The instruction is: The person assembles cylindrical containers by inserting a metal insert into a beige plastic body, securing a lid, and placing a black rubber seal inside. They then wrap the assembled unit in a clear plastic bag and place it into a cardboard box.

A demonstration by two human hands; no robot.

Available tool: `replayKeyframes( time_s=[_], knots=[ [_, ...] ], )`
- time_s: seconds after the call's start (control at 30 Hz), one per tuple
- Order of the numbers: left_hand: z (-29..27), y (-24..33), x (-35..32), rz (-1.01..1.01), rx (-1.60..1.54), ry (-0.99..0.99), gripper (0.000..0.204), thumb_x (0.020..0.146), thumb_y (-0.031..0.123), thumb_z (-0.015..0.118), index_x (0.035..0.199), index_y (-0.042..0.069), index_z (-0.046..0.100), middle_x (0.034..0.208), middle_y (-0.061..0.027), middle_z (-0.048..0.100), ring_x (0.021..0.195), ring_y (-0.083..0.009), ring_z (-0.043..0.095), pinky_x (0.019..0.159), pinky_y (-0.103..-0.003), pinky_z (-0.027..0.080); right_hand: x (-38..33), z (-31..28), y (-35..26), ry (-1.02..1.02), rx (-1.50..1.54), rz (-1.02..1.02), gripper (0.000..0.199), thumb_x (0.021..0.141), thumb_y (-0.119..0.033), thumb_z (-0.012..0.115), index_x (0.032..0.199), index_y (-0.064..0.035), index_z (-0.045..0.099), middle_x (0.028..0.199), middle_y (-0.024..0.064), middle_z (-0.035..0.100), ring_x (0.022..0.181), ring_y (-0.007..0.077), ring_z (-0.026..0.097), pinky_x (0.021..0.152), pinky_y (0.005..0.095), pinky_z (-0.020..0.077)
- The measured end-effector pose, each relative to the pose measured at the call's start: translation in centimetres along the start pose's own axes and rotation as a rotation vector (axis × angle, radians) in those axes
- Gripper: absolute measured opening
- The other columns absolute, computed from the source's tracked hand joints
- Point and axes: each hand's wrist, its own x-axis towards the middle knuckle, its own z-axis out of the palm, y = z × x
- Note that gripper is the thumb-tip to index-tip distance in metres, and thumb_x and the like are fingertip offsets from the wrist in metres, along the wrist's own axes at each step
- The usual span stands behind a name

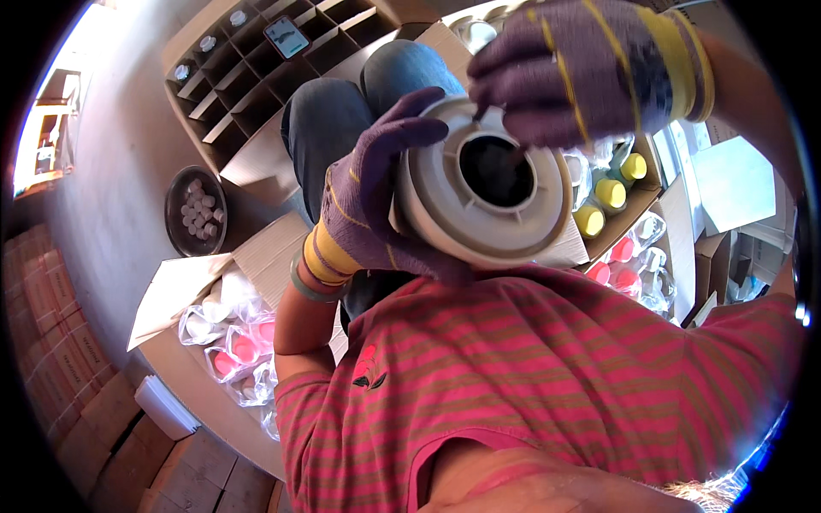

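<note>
A round cream plastic piece like a spool (436,192), with a dark hole and short ribs at its centre, is tilted up in front of my chest. My left hand (376,188), in a purple glove with yellow lines, wraps around its left side and underside. Over its upper right edge is my right hand (581,77), gloved alike, with fingers bent downward close to the hole. Those fingertips are partly hidden, and what they pinch does not show clearly.
Beyond my knees stands a divided cardboard box (244,81) with a phone (286,38) and a few bottles. A dark bowl of white caps (196,209) is at the left. Open cartons hold yellow-capped bottles (611,195) at the right and bagged pink-capped bottles (244,347) at the left.
</note>
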Motion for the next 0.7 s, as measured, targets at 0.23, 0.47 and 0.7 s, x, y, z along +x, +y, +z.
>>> replayKeyframes(
  time_s=[0.23, 0.47, 0.7],
  knots=[
    [0.0, 0.6, -0.5, -0.083, -0.003, 0.028, 0.132, 0.029, 0.048, 0.1, 0.137, 0.002, 0.041, 0.143, -0.0326, 0.044, 0.136, -0.0432, 0.043, 0.108, -0.047, 0.04, 1.5, -1.1, -3.0, -0.022, -0.015, 0.253, 0.023, 0.081, -0.023, 0.071, 0.098, -0.0081, 0.07, 0.113, 0.0094, 0.068, 0.105, 0.0213, 0.067, 0.091, 0.0423, 0.0561],
    [2.2, 0.6, 0.1, -0.129, 0.059, 0.22, 0.119, 0.04, 0.042, 0.1, 0.135, 0.002, 0.042, 0.141, -0.0293, 0.048, 0.132, -0.0404, 0.049, 0.105, -0.045, 0.043, 1.4, 0.5, -2.5, -0.184, 0.075, 0.409, 0.023, 0.079, -0.028, 0.071, 0.09, -0.0087, 0.065, 0.099, 0.0088, 0.068, 0.1, 0.0233, 0.065, 0.083, 0.038, 0.0562],
    [2.3, 0.0, 0.4, -0.453, 0.277, 0.215, 0.103, 0.051, 0.033, 0.098, 0.134, 0.005, 0.045, 0.134, -0.0212, 0.058, 0.122, -0.0304, 0.059, 0.101, -0.04, 0.048, 1.3, 6.8, -2.2, 0.181, 0.649, 1.492, 0.024, 0.09, -0.017, 0.071, 0.109, -0.0027, 0.066, 0.085, 0.0082, 0.072, 0.08, 0.0183, 0.07, 0.072, 0.0318, 0.0539]
  ],
)
